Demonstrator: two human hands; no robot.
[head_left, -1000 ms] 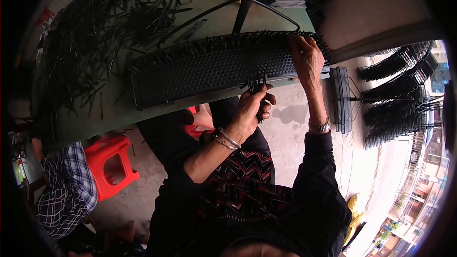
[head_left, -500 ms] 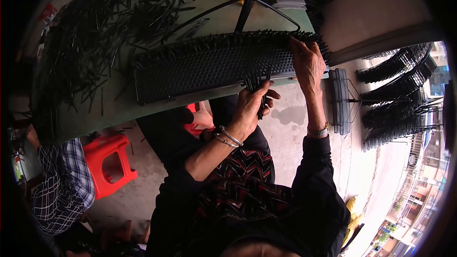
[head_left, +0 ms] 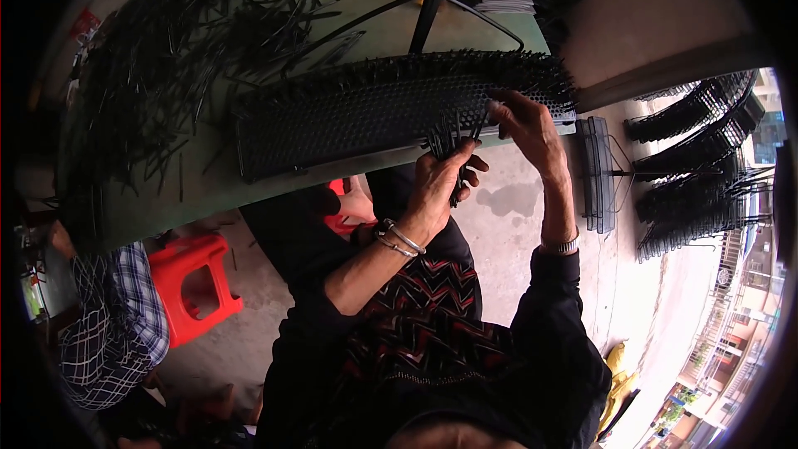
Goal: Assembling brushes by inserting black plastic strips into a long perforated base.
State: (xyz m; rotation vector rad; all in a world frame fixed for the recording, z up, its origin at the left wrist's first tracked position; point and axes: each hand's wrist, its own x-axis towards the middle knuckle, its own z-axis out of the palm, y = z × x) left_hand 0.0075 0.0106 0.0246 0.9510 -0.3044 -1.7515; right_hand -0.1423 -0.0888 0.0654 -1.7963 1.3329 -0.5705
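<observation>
My left hand (head_left: 436, 183) is closed round a bunch of thin black plastic sticks (head_left: 443, 140), their tips pointing up. Just to the right, my right hand (head_left: 529, 129) has its thumb and fingertips drawn together by the tips of the bunch; whether a stick is between them is too blurred to tell. Beyond both hands lies a long black perforated panel (head_left: 349, 129) with rows of small holes, at the table's near edge. Short black sticks (head_left: 374, 73) stand up densely along its far side.
Loose black sticks (head_left: 191, 50) are heaped on the green table (head_left: 208, 191) at the left. A black metal stand (head_left: 428, 17) rises behind the panel. Finished-looking black racks (head_left: 698, 175) stand at the right. A red stool (head_left: 195, 283) and a person's checked sleeve (head_left: 137, 299) are at the lower left.
My right hand has come away from the panel's far right edge, moving back and left toward the bunch. My left hand stays nearly in place, holding the sticks.
</observation>
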